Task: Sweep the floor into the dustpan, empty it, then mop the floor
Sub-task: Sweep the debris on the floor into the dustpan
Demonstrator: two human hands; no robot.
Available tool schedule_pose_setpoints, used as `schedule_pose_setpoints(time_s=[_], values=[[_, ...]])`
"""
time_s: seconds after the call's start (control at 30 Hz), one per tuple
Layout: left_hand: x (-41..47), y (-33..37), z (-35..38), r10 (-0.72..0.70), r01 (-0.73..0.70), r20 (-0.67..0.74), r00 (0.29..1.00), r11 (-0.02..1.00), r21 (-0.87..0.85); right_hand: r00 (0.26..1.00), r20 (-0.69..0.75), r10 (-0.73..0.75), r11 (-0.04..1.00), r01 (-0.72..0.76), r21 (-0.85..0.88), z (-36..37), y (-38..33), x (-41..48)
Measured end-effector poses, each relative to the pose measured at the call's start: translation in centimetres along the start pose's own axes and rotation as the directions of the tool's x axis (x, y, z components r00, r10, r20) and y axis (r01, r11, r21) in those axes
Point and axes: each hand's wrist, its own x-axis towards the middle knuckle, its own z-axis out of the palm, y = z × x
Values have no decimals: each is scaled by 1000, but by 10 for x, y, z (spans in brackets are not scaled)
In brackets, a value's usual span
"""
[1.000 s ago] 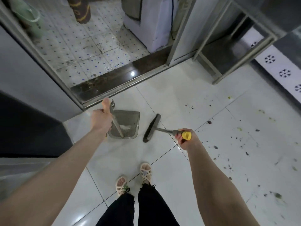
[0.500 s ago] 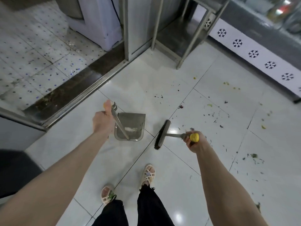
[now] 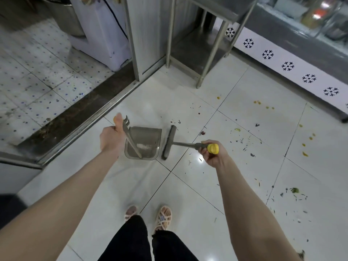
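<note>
My left hand (image 3: 110, 137) grips the top of the long handle of a grey dustpan (image 3: 146, 136), which rests on the white tile floor with a bit of pale fluff inside. My right hand (image 3: 211, 154) holds the yellow-capped end of a broom handle. The dark broom head (image 3: 169, 142) stands on the floor just right of the dustpan's side. Small dark, green and yellow scraps (image 3: 243, 142) lie scattered over the tiles to the right of the broom.
A metal door threshold (image 3: 90, 122) runs diagonally at the left, with a dirtier dotted-tile room beyond. Steel table legs (image 3: 209, 57) stand ahead. A low counter base with snowflake tiles (image 3: 288, 65) lines the right. My sandalled feet (image 3: 148, 216) are below.
The view has swung right and I have stepped away from the doorway. The broom head has come closer to the dustpan's right side. Both hands keep their grips.
</note>
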Motion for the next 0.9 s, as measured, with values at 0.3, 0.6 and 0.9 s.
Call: schedule_pose_setpoints(time_s=[0.3, 0.6, 0.9], values=[[74, 61, 10, 45, -44, -57, 997, 999, 24, 997, 72, -29, 999, 29, 14, 78, -50, 64], [192, 118, 14, 18, -15, -35, 999, 997, 79, 996, 89, 24, 998, -29, 53, 163, -109, 131], [257, 157, 36, -13, 5, 66, 998, 993, 122, 998, -23, 58, 977, -52, 208, 193, -155, 162]])
